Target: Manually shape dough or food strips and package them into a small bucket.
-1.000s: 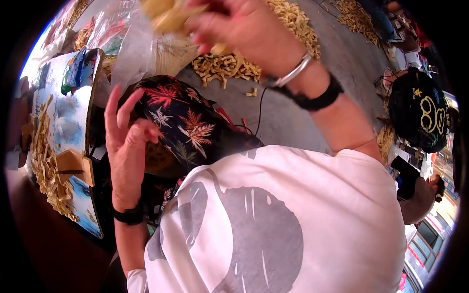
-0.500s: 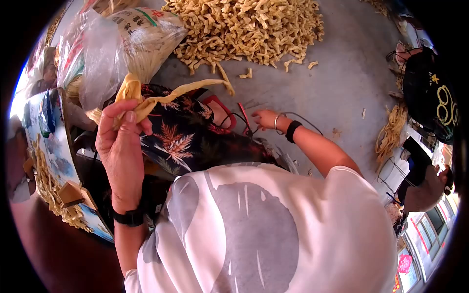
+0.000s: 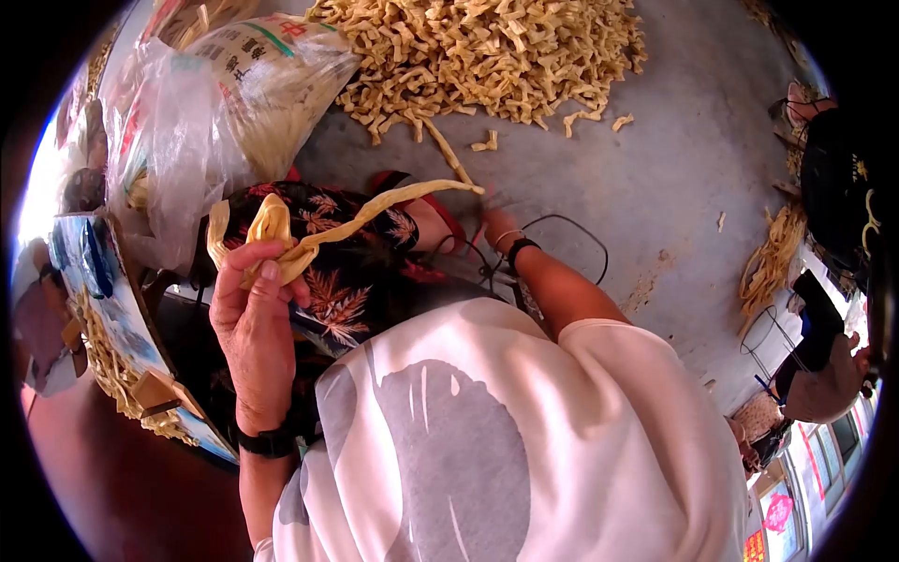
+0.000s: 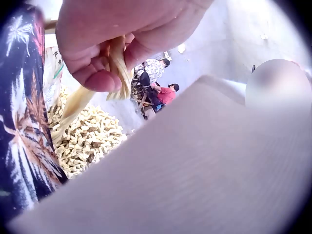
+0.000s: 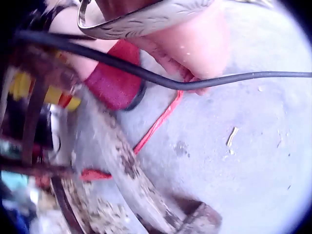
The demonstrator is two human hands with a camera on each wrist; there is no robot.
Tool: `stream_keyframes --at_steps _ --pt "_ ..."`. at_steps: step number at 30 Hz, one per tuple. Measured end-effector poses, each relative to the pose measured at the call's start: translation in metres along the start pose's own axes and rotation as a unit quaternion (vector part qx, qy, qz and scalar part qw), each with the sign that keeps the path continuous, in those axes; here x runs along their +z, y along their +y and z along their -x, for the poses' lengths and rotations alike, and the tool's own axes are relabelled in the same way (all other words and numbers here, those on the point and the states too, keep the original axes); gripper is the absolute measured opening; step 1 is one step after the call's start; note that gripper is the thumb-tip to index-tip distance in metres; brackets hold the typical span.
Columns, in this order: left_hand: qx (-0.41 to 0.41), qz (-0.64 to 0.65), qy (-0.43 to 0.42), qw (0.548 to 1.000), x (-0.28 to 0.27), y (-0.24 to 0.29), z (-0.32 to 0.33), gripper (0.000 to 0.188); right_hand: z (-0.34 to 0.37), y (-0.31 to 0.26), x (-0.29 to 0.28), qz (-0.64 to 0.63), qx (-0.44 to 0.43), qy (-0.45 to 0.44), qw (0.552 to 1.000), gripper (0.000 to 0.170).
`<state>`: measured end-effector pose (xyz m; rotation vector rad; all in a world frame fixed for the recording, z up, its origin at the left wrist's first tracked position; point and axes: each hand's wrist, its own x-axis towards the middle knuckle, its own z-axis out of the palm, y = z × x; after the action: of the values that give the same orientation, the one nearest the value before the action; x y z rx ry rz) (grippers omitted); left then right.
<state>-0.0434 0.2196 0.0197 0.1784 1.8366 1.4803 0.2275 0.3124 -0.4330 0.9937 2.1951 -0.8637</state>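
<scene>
My left hand (image 3: 257,328) pinches a folded, knotted yellow strip (image 3: 272,223) between thumb and fingers; one long tail stretches right over the patterned trousers (image 3: 328,300). In the left wrist view the strip (image 4: 117,66) passes between the fingertips of the hand (image 4: 129,29). Low by a red shoe, my right hand (image 3: 501,229) is small and partly hidden in the head view. The right wrist view shows that hand (image 5: 195,53) with curled fingers gripping the upper end of a red cord (image 5: 158,122); a black cable (image 5: 209,84) crosses in front.
A big heap of short yellow pieces (image 3: 506,56) lies on the grey floor (image 3: 637,197), beside a filled plastic sack (image 3: 272,84). At the left, a board (image 3: 122,309) bears more strips. Another person (image 3: 824,375) is at the far right.
My right hand came down from in front of the heap to the floor by the shoe and took the red cord. My left hand, earlier without the strip, took hold of it.
</scene>
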Motion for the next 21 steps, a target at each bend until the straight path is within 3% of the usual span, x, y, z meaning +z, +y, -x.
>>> stream_keyframes --at_steps 3,5,8,10,11,14,17,20,21 --pt "-0.006 0.025 0.000 1.000 0.000 -0.001 -0.003 0.017 -0.010 0.029 -0.030 -0.270 0.117 0.148 0.944 0.020" --pt "0.012 0.022 0.003 1.000 -0.003 0.000 -0.003 0.017 -0.035 0.061 -0.022 -0.462 0.159 0.190 0.852 0.019" --pt "0.064 0.011 0.015 0.998 -0.005 0.004 -0.004 0.018 -0.029 0.055 -0.046 -0.261 0.144 0.241 0.924 0.017" --pt "0.082 0.003 0.031 0.996 -0.005 0.010 -0.001 0.018 -0.042 0.063 -0.034 -0.376 0.159 0.242 0.880 0.015" --pt "0.087 0.007 0.033 0.996 -0.006 0.012 0.000 0.019 -0.048 0.068 -0.028 -0.432 0.166 0.241 0.853 0.014" --pt "0.086 0.012 0.043 0.995 -0.011 0.012 0.001 0.019 -0.027 0.039 -0.090 -0.685 0.250 0.220 0.648 0.009" --pt "0.082 0.034 0.038 0.995 -0.015 0.007 -0.001 0.019 -0.018 0.055 -0.132 -0.677 0.175 0.253 0.668 0.011" --pt "0.088 0.021 0.040 0.995 -0.013 0.006 0.000 0.020 0.005 0.108 -0.184 -0.520 0.109 0.369 0.762 0.015" --pt "0.083 0.021 0.026 0.996 -0.012 0.008 0.000 0.020 0.029 0.123 -0.208 -0.332 0.091 0.443 0.828 0.015"
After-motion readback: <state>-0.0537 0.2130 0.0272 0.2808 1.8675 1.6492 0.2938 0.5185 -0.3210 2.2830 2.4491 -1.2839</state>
